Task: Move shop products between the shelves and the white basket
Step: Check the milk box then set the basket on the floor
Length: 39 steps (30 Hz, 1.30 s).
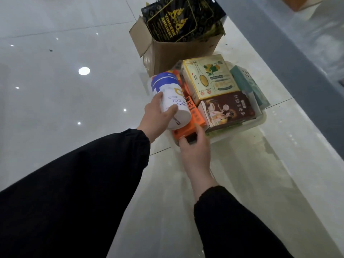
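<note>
both arms in black sleeves are reaching forward and down. right hand (195, 151) is pinching the near end of the orange box (194, 116), thumb on one side and fingers on the other. left hand (155, 116) is gripping the white-and-blue canister (167, 97), tilted over the white basket (259, 114). the basket is sitting on the floor, mostly hidden under boxes. beyond it, the cardboard box (167, 53) is getting cut off at the top edge.

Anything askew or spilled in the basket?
Nothing spilled. The basket is overfull: boxes sit above its rim, and the teal box leans tilted at its right edge. The left hand holds the canister; the right hand grips the orange box.
</note>
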Each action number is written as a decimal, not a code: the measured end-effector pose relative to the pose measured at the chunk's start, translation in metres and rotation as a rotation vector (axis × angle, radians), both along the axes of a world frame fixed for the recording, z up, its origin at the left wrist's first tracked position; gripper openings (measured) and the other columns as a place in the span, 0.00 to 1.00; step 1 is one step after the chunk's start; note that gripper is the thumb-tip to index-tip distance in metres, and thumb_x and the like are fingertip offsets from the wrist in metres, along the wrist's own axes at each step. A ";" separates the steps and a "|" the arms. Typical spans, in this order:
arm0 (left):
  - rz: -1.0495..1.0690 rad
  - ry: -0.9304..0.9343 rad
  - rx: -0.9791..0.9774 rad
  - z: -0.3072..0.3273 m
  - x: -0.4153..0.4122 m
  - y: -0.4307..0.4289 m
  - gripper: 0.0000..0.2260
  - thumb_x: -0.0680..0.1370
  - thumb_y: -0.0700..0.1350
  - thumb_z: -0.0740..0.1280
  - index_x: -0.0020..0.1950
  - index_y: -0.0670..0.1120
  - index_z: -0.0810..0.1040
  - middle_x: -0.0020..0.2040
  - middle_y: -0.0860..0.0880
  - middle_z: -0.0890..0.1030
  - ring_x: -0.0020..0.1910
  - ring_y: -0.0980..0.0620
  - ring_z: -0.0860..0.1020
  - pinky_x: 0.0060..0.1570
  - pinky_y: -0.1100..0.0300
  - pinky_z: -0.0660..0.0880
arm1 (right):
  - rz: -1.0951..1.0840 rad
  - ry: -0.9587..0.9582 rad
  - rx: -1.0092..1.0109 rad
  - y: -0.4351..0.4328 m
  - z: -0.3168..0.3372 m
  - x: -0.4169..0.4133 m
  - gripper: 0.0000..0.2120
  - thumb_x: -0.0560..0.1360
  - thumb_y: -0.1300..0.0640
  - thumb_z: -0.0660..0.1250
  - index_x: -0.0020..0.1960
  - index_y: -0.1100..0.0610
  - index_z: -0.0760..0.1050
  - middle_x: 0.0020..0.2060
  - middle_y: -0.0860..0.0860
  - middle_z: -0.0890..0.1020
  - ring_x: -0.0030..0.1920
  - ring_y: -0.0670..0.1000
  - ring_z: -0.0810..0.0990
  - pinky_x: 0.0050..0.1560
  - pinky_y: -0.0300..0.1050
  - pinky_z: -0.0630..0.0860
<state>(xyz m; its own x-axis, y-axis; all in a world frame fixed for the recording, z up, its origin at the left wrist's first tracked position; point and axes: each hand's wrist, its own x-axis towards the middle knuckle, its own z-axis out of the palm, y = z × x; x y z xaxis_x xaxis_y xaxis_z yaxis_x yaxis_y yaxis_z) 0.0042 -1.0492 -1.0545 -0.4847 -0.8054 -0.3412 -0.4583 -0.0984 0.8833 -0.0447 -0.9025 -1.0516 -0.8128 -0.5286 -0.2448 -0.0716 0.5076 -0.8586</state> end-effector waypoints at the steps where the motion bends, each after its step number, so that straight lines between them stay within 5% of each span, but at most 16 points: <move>1: -0.011 0.009 -0.029 -0.003 -0.003 0.000 0.32 0.80 0.57 0.68 0.81 0.54 0.59 0.74 0.46 0.65 0.63 0.49 0.72 0.60 0.54 0.74 | 0.055 0.115 0.012 -0.008 -0.002 -0.009 0.31 0.74 0.55 0.71 0.76 0.47 0.68 0.69 0.48 0.74 0.71 0.50 0.71 0.66 0.44 0.71; 3: -0.050 0.051 -0.072 -0.005 -0.007 0.001 0.30 0.79 0.58 0.68 0.79 0.55 0.64 0.75 0.47 0.66 0.68 0.49 0.71 0.66 0.52 0.73 | 0.166 0.270 0.092 -0.023 -0.005 -0.025 0.41 0.72 0.50 0.76 0.80 0.49 0.61 0.75 0.52 0.67 0.76 0.54 0.63 0.74 0.53 0.67; 6: -0.082 0.153 -0.036 -0.005 -0.010 0.002 0.25 0.75 0.61 0.66 0.72 0.60 0.72 0.71 0.52 0.69 0.71 0.49 0.71 0.69 0.45 0.74 | 0.178 0.241 0.164 -0.042 -0.001 -0.040 0.50 0.70 0.44 0.78 0.82 0.49 0.52 0.78 0.56 0.61 0.78 0.58 0.58 0.76 0.60 0.63; 11: -0.121 0.295 0.136 -0.008 -0.006 0.006 0.14 0.84 0.52 0.61 0.69 0.61 0.73 0.74 0.53 0.70 0.71 0.51 0.72 0.68 0.48 0.75 | 0.130 0.323 0.224 -0.055 -0.002 -0.049 0.47 0.71 0.41 0.76 0.79 0.49 0.52 0.75 0.59 0.62 0.74 0.62 0.61 0.73 0.61 0.66; 15: -0.064 0.319 0.246 -0.015 0.004 0.007 0.19 0.85 0.51 0.61 0.77 0.59 0.67 0.72 0.57 0.69 0.72 0.53 0.70 0.71 0.51 0.72 | 0.165 0.537 0.249 -0.059 -0.003 -0.048 0.44 0.70 0.38 0.75 0.77 0.48 0.56 0.70 0.59 0.66 0.69 0.61 0.65 0.69 0.55 0.67; 19: -0.095 0.282 0.240 -0.025 0.011 0.016 0.22 0.84 0.49 0.61 0.79 0.56 0.64 0.65 0.64 0.75 0.57 0.74 0.75 0.62 0.63 0.73 | 0.197 0.670 0.241 -0.058 -0.006 -0.056 0.44 0.67 0.39 0.77 0.75 0.48 0.58 0.66 0.58 0.67 0.66 0.60 0.66 0.66 0.55 0.69; 22: -0.089 0.218 0.270 -0.034 0.015 0.022 0.27 0.82 0.58 0.62 0.80 0.54 0.63 0.74 0.56 0.72 0.70 0.58 0.73 0.71 0.52 0.70 | 0.210 0.691 0.243 -0.060 -0.007 -0.061 0.44 0.67 0.39 0.77 0.74 0.46 0.58 0.67 0.58 0.67 0.67 0.60 0.66 0.66 0.55 0.69; 26: -0.007 0.242 0.469 -0.041 0.019 0.023 0.23 0.83 0.54 0.63 0.79 0.55 0.65 0.60 0.53 0.80 0.60 0.46 0.80 0.65 0.47 0.77 | 0.149 0.506 0.245 -0.072 -0.001 -0.071 0.44 0.66 0.36 0.77 0.73 0.44 0.58 0.68 0.57 0.70 0.68 0.60 0.70 0.66 0.57 0.73; 28: -0.021 0.248 0.535 -0.042 0.019 0.023 0.22 0.83 0.51 0.64 0.77 0.59 0.65 0.60 0.50 0.81 0.58 0.43 0.82 0.61 0.47 0.79 | 0.146 0.482 0.271 -0.075 0.000 -0.073 0.44 0.65 0.35 0.78 0.71 0.45 0.58 0.67 0.58 0.70 0.68 0.60 0.70 0.65 0.58 0.74; 32: 0.032 0.317 0.644 -0.045 0.016 0.027 0.22 0.81 0.45 0.67 0.75 0.53 0.69 0.67 0.45 0.77 0.49 0.43 0.84 0.57 0.49 0.82 | 0.152 0.489 0.290 -0.076 -0.004 -0.069 0.44 0.64 0.37 0.79 0.69 0.48 0.58 0.68 0.58 0.70 0.69 0.61 0.68 0.66 0.59 0.73; 35: 0.063 0.329 0.587 -0.048 0.017 0.032 0.17 0.82 0.41 0.66 0.71 0.46 0.73 0.60 0.46 0.80 0.49 0.46 0.84 0.57 0.53 0.81 | 0.144 0.486 0.293 -0.080 -0.003 -0.071 0.44 0.64 0.38 0.80 0.68 0.49 0.58 0.70 0.56 0.69 0.71 0.60 0.67 0.67 0.61 0.73; 39: 0.060 0.310 0.574 -0.055 0.020 0.033 0.17 0.81 0.42 0.66 0.70 0.48 0.75 0.55 0.46 0.82 0.47 0.48 0.83 0.58 0.54 0.81 | 0.182 0.493 0.315 -0.080 -0.005 -0.072 0.45 0.67 0.37 0.78 0.73 0.47 0.55 0.72 0.56 0.67 0.73 0.60 0.66 0.68 0.63 0.72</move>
<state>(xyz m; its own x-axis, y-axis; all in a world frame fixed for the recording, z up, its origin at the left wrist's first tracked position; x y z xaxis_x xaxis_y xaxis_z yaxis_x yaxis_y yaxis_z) 0.0242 -1.0165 -1.1094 -0.5896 -0.5653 -0.5769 -0.1703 -0.6112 0.7729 -0.1165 -0.9827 -1.0566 -0.7739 -0.6326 -0.0299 -0.5314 0.6744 -0.5127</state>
